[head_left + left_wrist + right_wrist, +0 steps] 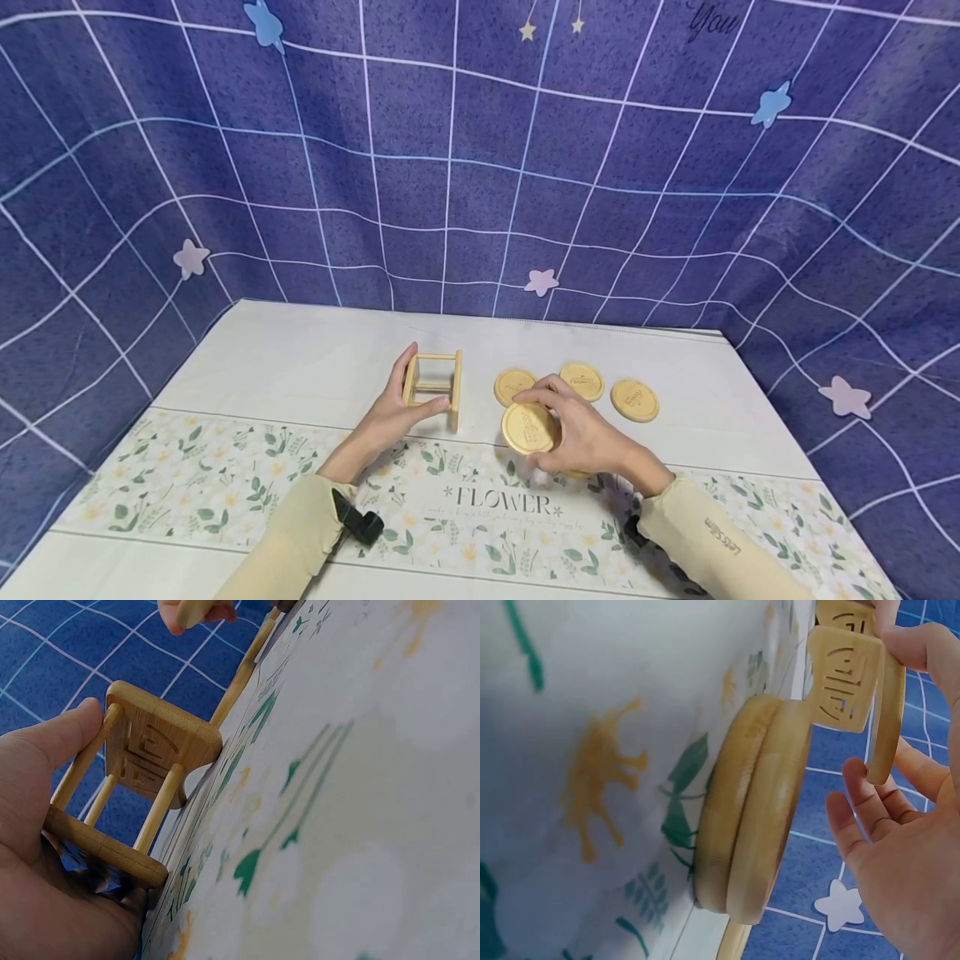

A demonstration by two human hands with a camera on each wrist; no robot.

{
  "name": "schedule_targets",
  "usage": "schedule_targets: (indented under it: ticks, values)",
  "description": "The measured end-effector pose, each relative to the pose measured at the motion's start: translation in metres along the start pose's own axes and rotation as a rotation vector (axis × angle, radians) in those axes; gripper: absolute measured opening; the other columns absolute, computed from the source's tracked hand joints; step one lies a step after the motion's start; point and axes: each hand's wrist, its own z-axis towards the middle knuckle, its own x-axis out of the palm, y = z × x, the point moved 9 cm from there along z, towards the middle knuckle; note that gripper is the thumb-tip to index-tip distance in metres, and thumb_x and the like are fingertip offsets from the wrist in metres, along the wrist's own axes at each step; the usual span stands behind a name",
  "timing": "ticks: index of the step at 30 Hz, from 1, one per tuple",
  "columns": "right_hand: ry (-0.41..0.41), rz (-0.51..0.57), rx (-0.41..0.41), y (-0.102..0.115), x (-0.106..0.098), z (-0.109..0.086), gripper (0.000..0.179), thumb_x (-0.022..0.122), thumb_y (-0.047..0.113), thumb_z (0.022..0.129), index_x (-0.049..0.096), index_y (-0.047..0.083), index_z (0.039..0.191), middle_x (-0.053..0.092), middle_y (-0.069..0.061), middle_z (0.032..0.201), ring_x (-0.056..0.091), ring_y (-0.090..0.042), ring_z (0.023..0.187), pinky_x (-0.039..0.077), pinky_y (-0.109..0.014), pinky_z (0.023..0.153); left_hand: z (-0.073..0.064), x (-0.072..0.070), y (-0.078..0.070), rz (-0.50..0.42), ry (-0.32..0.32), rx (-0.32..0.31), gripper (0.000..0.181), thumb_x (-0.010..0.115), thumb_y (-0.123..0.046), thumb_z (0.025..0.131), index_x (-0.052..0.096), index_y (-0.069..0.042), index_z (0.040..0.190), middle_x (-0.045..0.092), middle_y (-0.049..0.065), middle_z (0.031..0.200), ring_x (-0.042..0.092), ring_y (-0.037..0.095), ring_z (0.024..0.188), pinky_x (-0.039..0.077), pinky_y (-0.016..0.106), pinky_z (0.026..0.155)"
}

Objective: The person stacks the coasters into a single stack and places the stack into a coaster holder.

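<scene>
My left hand (393, 414) grips a small wooden coaster rack (456, 392) between thumb and fingers. Its two carved end plates are joined by thin rods, seen closely in the left wrist view on the near plate (161, 739). My right hand (588, 429) pinches a round, engraved wooden coaster (530, 428) by its edge, tilted and clear of the rack. In the right wrist view the held coaster (889, 712) appears edge-on between thumb and fingers. Two more coasters (754, 810) lie stacked below that hand, mostly hidden by it in the head view.
Behind my right hand lie a left coaster (514, 384), a middle coaster (582, 381) and a right coaster (634, 400). They rest on a white table cover (315, 350) with a floral band. A blue gridded curtain (480, 200) hangs along the back and sides.
</scene>
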Motion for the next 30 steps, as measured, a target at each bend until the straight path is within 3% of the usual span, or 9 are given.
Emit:
schedule_targets:
  ticks: [13, 21, 30]
  values:
    - [-0.005, -0.002, 0.009, 0.002, -0.007, -0.002, 0.080, 0.097, 0.017, 0.072, 0.069, 0.008, 0.146, 0.060, -0.002, 0.132, 0.057, -0.017, 0.113, 0.054, -0.031, 0.090, 0.000, 0.000, 0.000, -0.016, 0.008, 0.007, 0.115, 0.083, -0.033, 0.102, -0.002, -0.031, 0.180, 0.005, 0.013, 0.187, 0.011, 0.042, 0.170, 0.014, 0.065, 0.135]
    - [0.002, 0.003, 0.005, 0.000, -0.008, -0.005, 0.078, 0.099, 0.018, 0.073, 0.069, 0.010, 0.145, 0.061, -0.001, 0.133, 0.060, -0.019, 0.117, 0.056, -0.036, 0.098, -0.001, 0.000, 0.000, -0.019, 0.005, 0.001, 0.116, 0.084, -0.033, 0.101, -0.001, -0.033, 0.180, 0.007, 0.013, 0.186, 0.012, 0.043, 0.170, 0.014, 0.065, 0.135]
    - [0.010, 0.002, 0.026, -0.004, -0.012, -0.010, 0.080, 0.098, 0.015, 0.071, 0.069, 0.011, 0.145, 0.061, 0.002, 0.132, 0.059, -0.016, 0.113, 0.057, -0.033, 0.093, -0.001, 0.000, 0.000, -0.016, 0.007, 0.005, 0.115, 0.083, -0.033, 0.102, -0.001, -0.033, 0.180, 0.007, 0.012, 0.187, 0.013, 0.043, 0.170, 0.016, 0.065, 0.134]
